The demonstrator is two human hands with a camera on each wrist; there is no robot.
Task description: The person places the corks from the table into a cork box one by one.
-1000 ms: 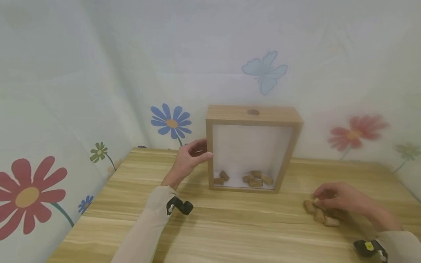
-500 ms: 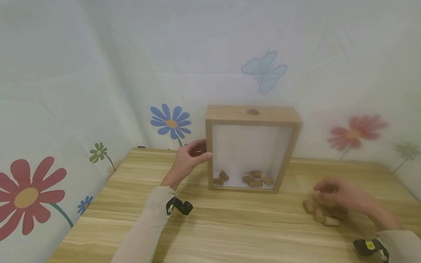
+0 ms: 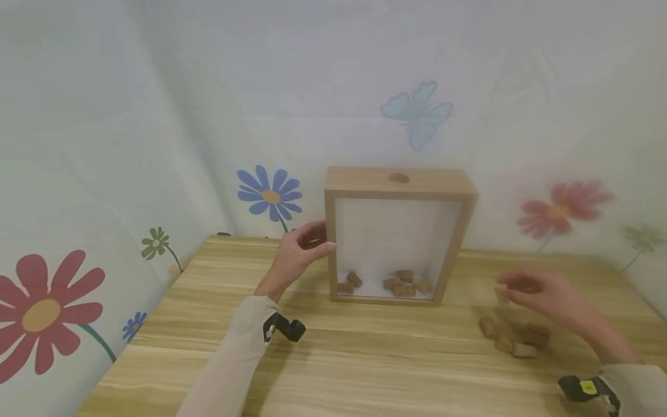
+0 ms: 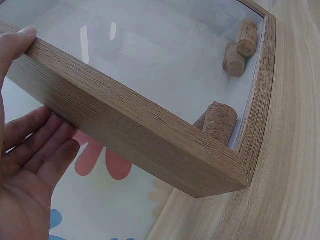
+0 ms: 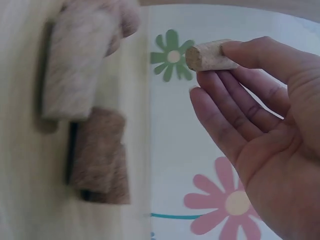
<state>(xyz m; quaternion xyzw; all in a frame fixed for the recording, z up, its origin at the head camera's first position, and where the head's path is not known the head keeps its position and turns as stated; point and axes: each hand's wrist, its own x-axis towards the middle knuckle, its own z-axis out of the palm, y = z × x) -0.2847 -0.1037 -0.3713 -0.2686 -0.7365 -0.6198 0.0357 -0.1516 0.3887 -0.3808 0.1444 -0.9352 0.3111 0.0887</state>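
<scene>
A wooden box frame (image 3: pixel 401 182) with a clear front and a round hole in its top stands upright on the table. Several corks (image 3: pixel 404 284) lie at its bottom behind the pane. My left hand (image 3: pixel 297 252) grips the box's left side, thumb on the front edge and fingers behind, as the left wrist view also shows. Between the thumb and fingers of my right hand (image 3: pixel 549 295) is a pale cork (image 5: pixel 210 55), held above the table to the right of the box. Below that hand lies a loose pile of corks (image 3: pixel 523 350).
The wood-grain table (image 3: pixel 365 359) carries the box and the pile. Close behind it hangs a pale cloth (image 3: pixel 323 87) printed with flowers and a butterfly. A black wrist camera (image 3: pixel 283 327) sits on the left sleeve, another on the right.
My right hand has picked a cork from the pile and lifted it upward, away from the table. The left hand keeps its hold on the box.
</scene>
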